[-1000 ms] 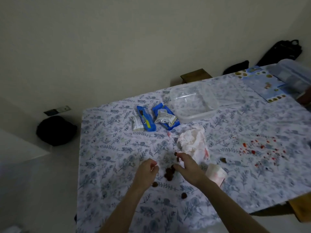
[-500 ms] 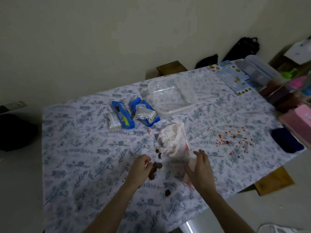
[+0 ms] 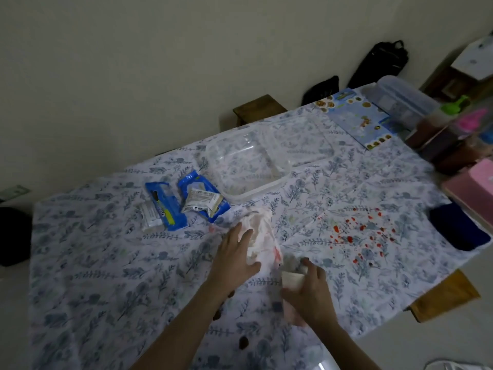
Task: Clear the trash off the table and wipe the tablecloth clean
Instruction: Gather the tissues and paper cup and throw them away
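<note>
White crumpled tissue [image 3: 262, 231], red-stained, lies mid-worktop [image 3: 441, 299] under the left hand [image 3: 234, 259], whose fingers are flat and spread. The right hand [image 3: 312, 293] curls round a paper cup [image 3: 292, 280] just beside it. Red spots [image 3: 360, 233] dot the tablecloth [image 3: 106, 263]; blue wrappers [image 3: 184, 204] lie farther back.

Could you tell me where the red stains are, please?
Head view, right side of the tablecloth: the red stains lie between the crumpled tissue and the dark blue object.
</note>
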`<state>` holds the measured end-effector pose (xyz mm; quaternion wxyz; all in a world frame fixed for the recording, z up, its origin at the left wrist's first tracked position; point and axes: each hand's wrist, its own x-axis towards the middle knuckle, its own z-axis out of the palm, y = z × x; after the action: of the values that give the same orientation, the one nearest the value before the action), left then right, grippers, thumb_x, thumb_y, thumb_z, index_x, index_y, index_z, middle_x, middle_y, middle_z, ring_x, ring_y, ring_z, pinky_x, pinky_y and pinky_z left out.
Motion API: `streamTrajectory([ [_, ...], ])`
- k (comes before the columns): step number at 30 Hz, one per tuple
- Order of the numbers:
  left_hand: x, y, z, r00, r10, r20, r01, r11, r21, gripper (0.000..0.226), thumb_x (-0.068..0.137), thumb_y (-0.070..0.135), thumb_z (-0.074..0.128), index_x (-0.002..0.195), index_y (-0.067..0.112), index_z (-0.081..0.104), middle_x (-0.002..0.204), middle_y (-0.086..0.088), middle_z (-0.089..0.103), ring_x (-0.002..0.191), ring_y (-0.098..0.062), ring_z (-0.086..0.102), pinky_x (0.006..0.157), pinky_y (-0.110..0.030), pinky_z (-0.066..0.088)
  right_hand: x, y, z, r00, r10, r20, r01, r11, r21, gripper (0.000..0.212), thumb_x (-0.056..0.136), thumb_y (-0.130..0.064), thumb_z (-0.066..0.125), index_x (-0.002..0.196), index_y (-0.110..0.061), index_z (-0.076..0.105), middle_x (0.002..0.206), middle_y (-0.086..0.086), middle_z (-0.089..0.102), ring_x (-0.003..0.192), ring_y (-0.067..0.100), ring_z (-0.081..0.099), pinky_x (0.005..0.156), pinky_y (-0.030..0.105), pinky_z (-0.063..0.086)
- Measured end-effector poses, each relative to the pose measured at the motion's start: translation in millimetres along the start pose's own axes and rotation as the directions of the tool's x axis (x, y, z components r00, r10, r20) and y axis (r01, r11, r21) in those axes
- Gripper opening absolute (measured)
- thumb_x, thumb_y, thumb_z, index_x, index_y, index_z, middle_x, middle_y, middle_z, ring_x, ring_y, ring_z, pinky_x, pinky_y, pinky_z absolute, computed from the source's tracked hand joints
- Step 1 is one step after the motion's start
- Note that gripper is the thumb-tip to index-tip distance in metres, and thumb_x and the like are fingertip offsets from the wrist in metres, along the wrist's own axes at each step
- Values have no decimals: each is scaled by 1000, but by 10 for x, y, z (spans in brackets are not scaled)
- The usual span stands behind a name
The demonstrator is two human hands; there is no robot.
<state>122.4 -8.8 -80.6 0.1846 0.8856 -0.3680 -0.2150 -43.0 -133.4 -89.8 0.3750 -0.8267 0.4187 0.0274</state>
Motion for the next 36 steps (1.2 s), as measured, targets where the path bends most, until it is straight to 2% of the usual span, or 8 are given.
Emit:
streamTrajectory([
  [4, 431, 108, 104, 991, 16, 136, -50, 967, 249, 124, 63, 67, 68, 150, 29, -11, 158, -10, -26, 144, -40, -22, 118, -63, 4, 203, 95, -127, 997, -81, 5, 81, 996, 44, 82, 64, -29, 82, 133, -10, 42, 128, 11, 46, 112, 28, 53, 85, 34, 47],
  [7, 579, 181, 206, 979, -24, 204, -55, 926, 373, 128, 60, 66, 72, 149, 28, -12, 158, -12, -23, 144, -45, -17, 116, -65, 2, 355, 82, -193, 991, -130, 24, 128, 987, 95, 80, 67, -30, 81, 135, -15, 42, 128, 6, 47, 113, 21, 51, 85, 31, 48],
  [13, 510, 271, 308, 997, -3, 75, -28, 911, 412, 51, 85, 26, 61, 131, 19, 40, 144, -8, 30, 135, -33, 33, 109, -44, 37, 530, 18, -251, 984, -167, 55, 149, 959, 241, 79, 72, -34, 78, 138, -20, 36, 126, 3, 53, 104, 16, 55, 79, 27, 48],
  [18, 305, 250, 255, 977, -180, -111, 158, 971, -180, 35, 83, 26, 60, 116, 15, 57, 122, -5, 52, 113, -21, 51, 89, -27, 43, 632, -124, -217, 974, -209, 83, 179, 944, 278, 84, 72, -37, 76, 142, -19, 33, 129, 4, 54, 112, 18, 55, 87, 30, 47],
  [21, 168, 202, 157, 865, -442, -237, 165, 698, -697, 24, 83, 28, 61, 104, 17, 61, 98, 3, 61, 99, -20, 60, 82, -10, 44, 684, -223, -162, 963, -255, 92, 219, 931, 292, 81, 72, -32, 77, 140, -18, 35, 127, 3, 54, 111, 18, 54, 86, 25, 44],
  [26, 5, -44, 37, 675, -731, -95, 367, 446, -816, 28, 92, 33, 55, 113, 14, 61, 106, -6, 65, 93, -19, 61, 70, -22, 46, 703, -318, -64, 933, -326, 154, 270, 916, 298, 74, 75, -27, 77, 137, -21, 37, 124, -3, 47, 107, 8, 48, 84, 16, 38],
  [31, -226, -259, 80, 781, -607, -147, 525, 766, -371, 79, 73, 66, 54, 132, 14, 49, 141, -15, 44, 127, -29, 44, 102, -39, 40, 711, -289, -9, 932, -299, 204, 239, 932, 272, 82, 75, -32, 76, 142, -21, 31, 130, 0, 46, 114, 18, 51, 90, 33, 49],
  [36, -211, -288, 227, 809, -588, -3, 588, 809, -20, 94, 73, 62, 63, 146, 22, 18, 160, -11, 7, 148, -33, 7, 117, -50, 22, 711, -316, 8, 947, -268, 176, 243, 958, 155, 94, 77, -46, 71, 149, -18, 17, 140, 7, 44, 122, 23, 47, 96, 40, 48],
])
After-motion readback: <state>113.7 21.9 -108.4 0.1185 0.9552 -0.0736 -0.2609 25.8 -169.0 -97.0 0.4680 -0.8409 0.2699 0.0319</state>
